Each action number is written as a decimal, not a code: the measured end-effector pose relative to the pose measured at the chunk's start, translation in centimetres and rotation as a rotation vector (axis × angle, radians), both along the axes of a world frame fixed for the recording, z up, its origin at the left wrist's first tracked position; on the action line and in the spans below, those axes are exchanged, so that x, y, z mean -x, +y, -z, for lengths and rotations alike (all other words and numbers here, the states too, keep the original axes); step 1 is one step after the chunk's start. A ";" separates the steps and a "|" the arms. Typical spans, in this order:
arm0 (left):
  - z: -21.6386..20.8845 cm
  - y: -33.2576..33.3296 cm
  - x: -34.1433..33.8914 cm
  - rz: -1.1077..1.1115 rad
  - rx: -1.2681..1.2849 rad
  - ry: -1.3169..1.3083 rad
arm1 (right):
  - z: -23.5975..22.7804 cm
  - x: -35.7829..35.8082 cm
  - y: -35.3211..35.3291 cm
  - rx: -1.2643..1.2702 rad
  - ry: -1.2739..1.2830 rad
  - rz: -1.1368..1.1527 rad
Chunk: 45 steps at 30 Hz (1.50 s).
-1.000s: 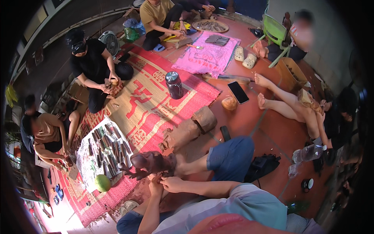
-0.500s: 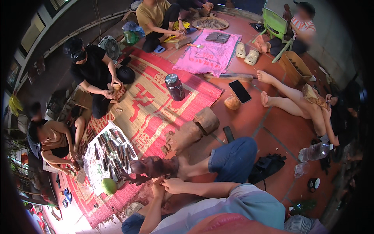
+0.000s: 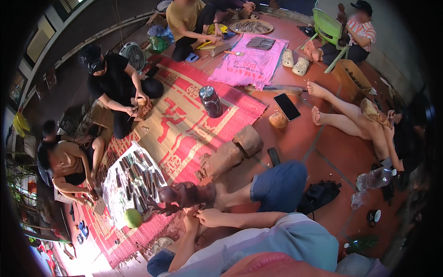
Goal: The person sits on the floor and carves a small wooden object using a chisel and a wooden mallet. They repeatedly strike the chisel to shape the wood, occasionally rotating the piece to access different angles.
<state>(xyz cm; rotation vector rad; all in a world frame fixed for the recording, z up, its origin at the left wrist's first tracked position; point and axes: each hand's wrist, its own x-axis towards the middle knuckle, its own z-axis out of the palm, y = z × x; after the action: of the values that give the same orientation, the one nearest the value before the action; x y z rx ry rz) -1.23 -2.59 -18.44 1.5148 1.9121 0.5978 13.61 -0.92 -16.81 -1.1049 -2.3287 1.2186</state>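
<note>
A dark reddish-brown wooden carving (image 3: 184,195), with branching parts at its left end, lies between my legs. My left hand (image 3: 191,220) and my right hand (image 3: 210,217) meet just on its near side, fingers closed and close together. What they grip, if anything, is too small and covered to make out. To the left, a white sheet (image 3: 112,188) bears several carving tools (image 3: 138,177) with dark handles. A round green fruit (image 3: 133,218) rests at that sheet's near corner.
Beyond the carving lie brown wood blocks (image 3: 226,159) and a red-and-tan mat (image 3: 184,124) with a steel flask (image 3: 210,101). A phone (image 3: 287,107) leans on a round wooden piece (image 3: 278,120). Several people sit around, some handling wood. Plastic bottles (image 3: 376,179) lie at right.
The view has shifted slightly, so the surroundings sit a little further right. My hands stay together beside the carving, with hardly any visible movement.
</note>
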 end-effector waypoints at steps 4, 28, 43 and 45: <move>1.0 -0.6 0.5 -0.027 -0.008 -0.032 | 0.4 0.4 -0.5 -0.031 -0.015 0.001; 1.7 1.6 1.5 0.018 -0.350 -0.155 | -0.1 1.9 0.8 -0.106 0.074 0.042; 4.5 -1.9 -0.2 0.007 -0.494 -0.026 | -1.3 0.2 -2.2 -0.085 0.072 -0.001; 4.6 -1.8 0.3 0.041 -0.472 -0.025 | -1.7 0.3 -1.7 -0.043 0.044 -0.001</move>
<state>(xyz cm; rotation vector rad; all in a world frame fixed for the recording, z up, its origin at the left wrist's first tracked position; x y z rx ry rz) -1.49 -4.42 -23.05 1.8127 1.7945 1.1023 13.32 -2.57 -15.08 -1.0523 -2.3125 1.1757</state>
